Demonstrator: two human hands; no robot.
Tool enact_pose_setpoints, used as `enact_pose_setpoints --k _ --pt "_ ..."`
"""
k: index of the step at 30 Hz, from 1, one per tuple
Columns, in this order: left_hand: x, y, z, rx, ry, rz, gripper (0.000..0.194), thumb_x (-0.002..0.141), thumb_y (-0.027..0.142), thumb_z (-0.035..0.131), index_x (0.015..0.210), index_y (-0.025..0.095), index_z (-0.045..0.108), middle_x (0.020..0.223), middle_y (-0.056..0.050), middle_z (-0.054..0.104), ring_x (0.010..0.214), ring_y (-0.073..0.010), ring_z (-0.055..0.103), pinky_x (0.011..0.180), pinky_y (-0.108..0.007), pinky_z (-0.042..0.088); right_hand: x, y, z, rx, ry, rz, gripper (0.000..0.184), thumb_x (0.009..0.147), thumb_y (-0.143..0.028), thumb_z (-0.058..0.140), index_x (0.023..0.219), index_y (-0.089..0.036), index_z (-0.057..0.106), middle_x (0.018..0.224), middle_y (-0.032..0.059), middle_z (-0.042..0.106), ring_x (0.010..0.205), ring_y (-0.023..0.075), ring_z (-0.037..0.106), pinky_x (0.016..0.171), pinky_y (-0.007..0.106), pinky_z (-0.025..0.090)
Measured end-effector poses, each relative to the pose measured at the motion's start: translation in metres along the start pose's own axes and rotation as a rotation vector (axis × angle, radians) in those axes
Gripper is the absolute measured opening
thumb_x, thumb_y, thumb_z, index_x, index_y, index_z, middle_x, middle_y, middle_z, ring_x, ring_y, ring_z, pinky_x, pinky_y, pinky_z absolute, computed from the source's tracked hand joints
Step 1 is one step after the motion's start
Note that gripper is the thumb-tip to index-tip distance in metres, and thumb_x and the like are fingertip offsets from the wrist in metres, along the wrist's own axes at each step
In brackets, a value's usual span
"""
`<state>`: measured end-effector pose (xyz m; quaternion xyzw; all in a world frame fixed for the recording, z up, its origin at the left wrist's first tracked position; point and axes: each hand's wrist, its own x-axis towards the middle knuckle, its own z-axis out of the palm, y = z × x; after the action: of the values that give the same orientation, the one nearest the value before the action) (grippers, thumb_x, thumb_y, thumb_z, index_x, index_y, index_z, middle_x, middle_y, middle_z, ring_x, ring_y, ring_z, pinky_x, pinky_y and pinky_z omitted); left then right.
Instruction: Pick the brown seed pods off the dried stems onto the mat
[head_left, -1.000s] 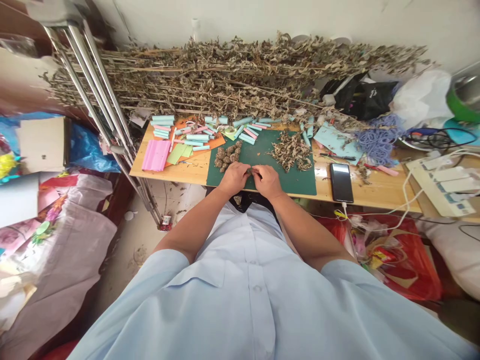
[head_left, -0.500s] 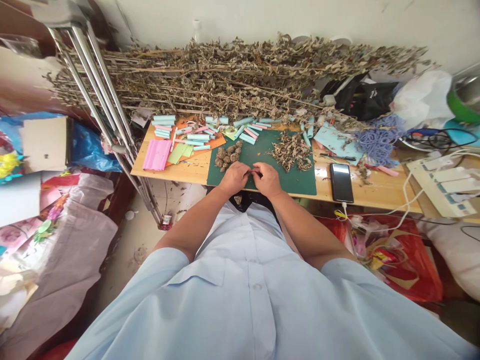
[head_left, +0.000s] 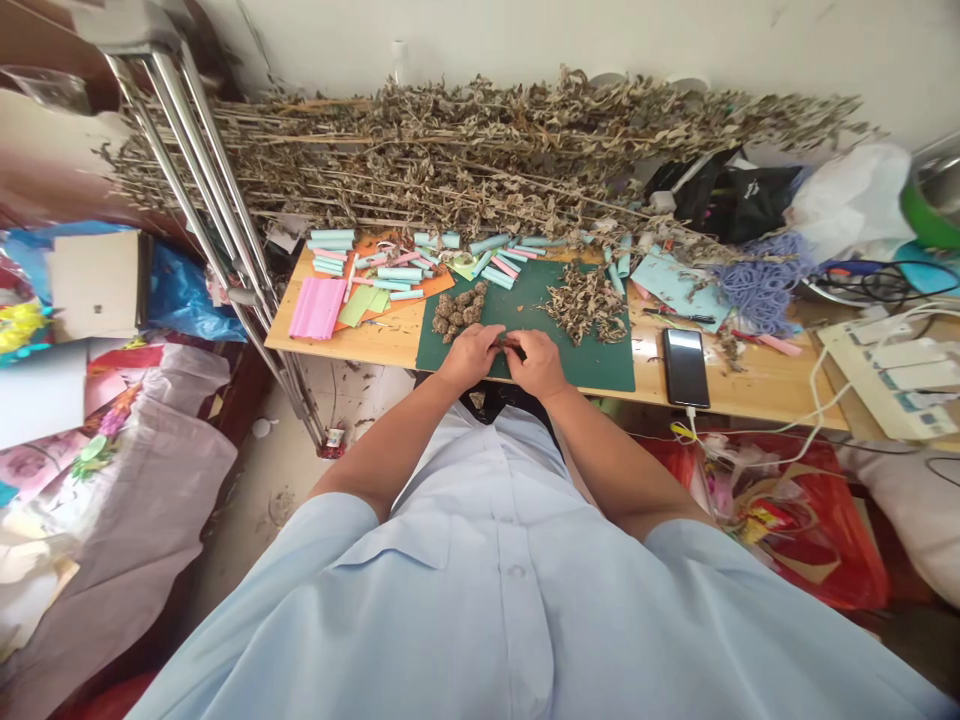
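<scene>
Over the near edge of the green cutting mat, my left hand and my right hand meet with their fingertips nearly touching. Both are closed in a pinch on a small brown bit that looks like dried leaf; the fingers cover most of it. Just beyond my left hand lies a cluster of brown crumpled leaf balls. A loose heap of dried leaves sits on the mat past my right hand.
Long dried plant stalks lie along the back of the wooden table. Rolled blue paper tubes and pink paper are at left. To the right are a phone, purple cord and a power strip. Metal crutches lean at left.
My hands stay together at the mat's near edge, with only small shifts of the fingers. The whole view has moved slightly.
</scene>
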<state>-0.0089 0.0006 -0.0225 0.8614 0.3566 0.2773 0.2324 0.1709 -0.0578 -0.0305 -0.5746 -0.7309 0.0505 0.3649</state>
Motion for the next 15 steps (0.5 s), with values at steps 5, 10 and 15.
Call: enact_pose_setpoints --k 5,10,15 --pt "0.004 -0.002 0.000 0.032 0.015 0.047 0.015 0.091 0.018 0.059 0.097 0.017 0.072 0.096 -0.010 0.071 0.099 -0.0251 0.063 0.095 -0.043 0.050 0.002 0.001 -0.001 -0.004 -0.047 -0.029 0.017 0.094 -0.021 0.054 0.099 -0.022 0.070 0.096 0.0090 0.075 0.095 0.0283 0.064 0.091 0.046 0.050" --pt "0.007 -0.004 -0.002 0.032 -0.002 0.038 0.014 0.088 0.019 0.063 0.098 0.017 0.072 0.097 -0.010 0.071 0.099 -0.0251 0.063 0.096 -0.044 0.049 0.004 0.003 0.000 0.029 -0.048 -0.033 0.018 0.094 -0.018 0.054 0.095 -0.022 0.071 0.097 0.0073 0.076 0.094 0.0265 0.064 0.090 0.043 0.049" --pt "0.007 -0.002 -0.013 0.023 -0.108 0.049 0.028 0.082 0.016 0.064 0.110 0.015 0.071 0.099 -0.010 0.070 0.100 -0.0254 0.062 0.097 -0.043 0.050 0.004 0.001 -0.001 0.025 -0.062 -0.027 0.016 0.093 -0.018 0.056 0.093 -0.023 0.071 0.098 0.0063 0.076 0.095 0.0257 0.064 0.091 0.043 0.048"
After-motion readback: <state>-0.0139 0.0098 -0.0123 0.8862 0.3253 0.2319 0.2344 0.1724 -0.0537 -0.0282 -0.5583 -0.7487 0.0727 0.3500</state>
